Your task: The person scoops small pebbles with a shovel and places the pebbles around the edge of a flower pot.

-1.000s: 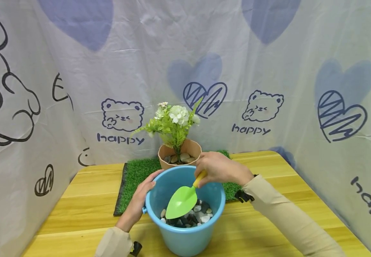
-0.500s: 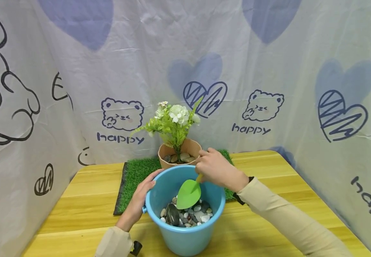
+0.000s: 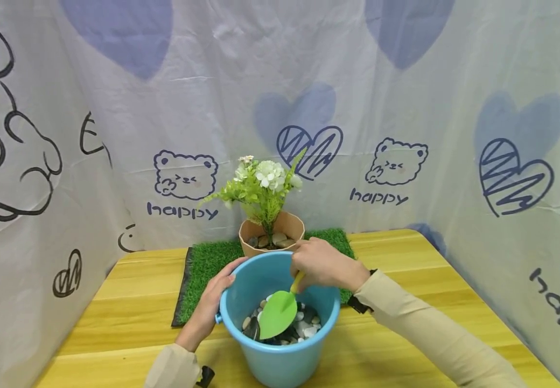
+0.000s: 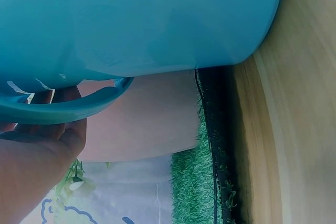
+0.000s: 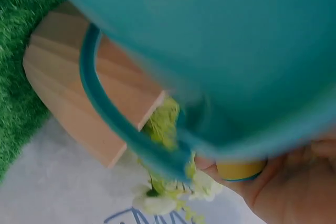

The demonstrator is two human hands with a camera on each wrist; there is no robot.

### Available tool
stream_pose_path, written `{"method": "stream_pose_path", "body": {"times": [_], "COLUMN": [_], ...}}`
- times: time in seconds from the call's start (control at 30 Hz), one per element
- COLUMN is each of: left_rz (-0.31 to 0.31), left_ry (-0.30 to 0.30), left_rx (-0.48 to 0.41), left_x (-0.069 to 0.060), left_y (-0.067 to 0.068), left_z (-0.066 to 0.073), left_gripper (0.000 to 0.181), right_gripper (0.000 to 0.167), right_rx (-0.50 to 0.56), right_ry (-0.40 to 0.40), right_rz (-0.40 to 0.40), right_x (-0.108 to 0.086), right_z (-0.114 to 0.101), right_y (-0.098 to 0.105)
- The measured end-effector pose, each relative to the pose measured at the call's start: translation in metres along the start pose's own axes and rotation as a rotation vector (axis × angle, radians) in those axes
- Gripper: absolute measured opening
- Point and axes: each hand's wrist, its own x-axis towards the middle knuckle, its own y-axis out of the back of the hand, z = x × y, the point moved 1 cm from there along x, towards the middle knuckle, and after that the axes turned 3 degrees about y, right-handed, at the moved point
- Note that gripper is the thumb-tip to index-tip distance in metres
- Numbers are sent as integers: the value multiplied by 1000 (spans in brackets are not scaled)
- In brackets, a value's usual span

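My right hand (image 3: 326,264) grips the yellow handle (image 5: 241,170) of a green trowel (image 3: 278,314), held inside a light blue bucket (image 3: 280,366). The trowel's leaf-shaped blade tilts down to the left, its tip against or just over the pebbles (image 3: 304,326) at the bottom. Part of the pebbles lies hidden beneath the blade. My left hand (image 3: 209,304) holds the bucket's left rim, thumb at the edge and fingers along the outside. In the left wrist view, the bucket's carrying handle (image 4: 79,109) crosses in front of that hand.
Behind the bucket stands a tan pot (image 3: 292,223) with stones and an artificial plant with white flowers (image 3: 269,175). It rests on a green turf mat (image 3: 207,269). The wooden table (image 3: 134,307) is enclosed by printed white cloth (image 3: 231,70).
The trowel first swung up to the right, uncovering a large dark stone, then came down to the left over the pebbles. My left hand and the bucket stay in place.
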Motion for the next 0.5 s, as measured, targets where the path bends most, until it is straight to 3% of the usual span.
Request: {"method": "stream_pose_path", "body": {"times": [0.3, 0.5], "left_rz": [6, -1], "left_ry": [11, 9], "left_rx": [-8, -12], "left_x": [-1, -1], "left_y": [-1, -1], "left_z": [1, 1], "left_gripper": [50, 51], "right_gripper": [18, 21], "right_rx": [-19, 5], "right_ry": [55, 49], "right_rz": [41, 34], "right_x": [7, 10], "right_z": [-10, -10], "right_y": [-9, -11]}}
